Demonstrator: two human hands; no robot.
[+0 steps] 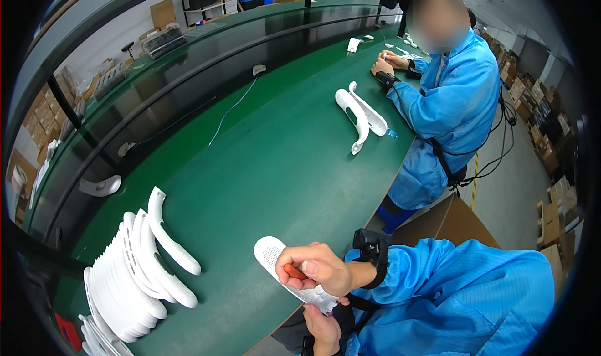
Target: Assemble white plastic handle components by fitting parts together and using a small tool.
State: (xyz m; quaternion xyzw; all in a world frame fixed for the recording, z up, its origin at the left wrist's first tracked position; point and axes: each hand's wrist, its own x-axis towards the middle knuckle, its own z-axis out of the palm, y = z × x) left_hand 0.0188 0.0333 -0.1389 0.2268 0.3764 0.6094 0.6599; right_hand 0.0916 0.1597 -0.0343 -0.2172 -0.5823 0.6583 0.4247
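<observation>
here, right hand [324, 269] clutches a red-orange object [292, 271]; left hand [323, 331] holds a white shell [270, 251] by the bench's near edge [267, 321].

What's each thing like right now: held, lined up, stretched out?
Bare right hand, curled shut.
Small orange-red object, gripped there, mostly hidden.
White, round-ended, perforated shell, in the left hand, partly covered.
Long white curved shells, packed closely in a row.
Two white curved shells farther off, side by side.
Thin pale-blue cable, uncoiled.

The hands [315, 269] hold a perforated white piece [271, 253] and an orange object [293, 272] over the green table [244, 187].
</observation>
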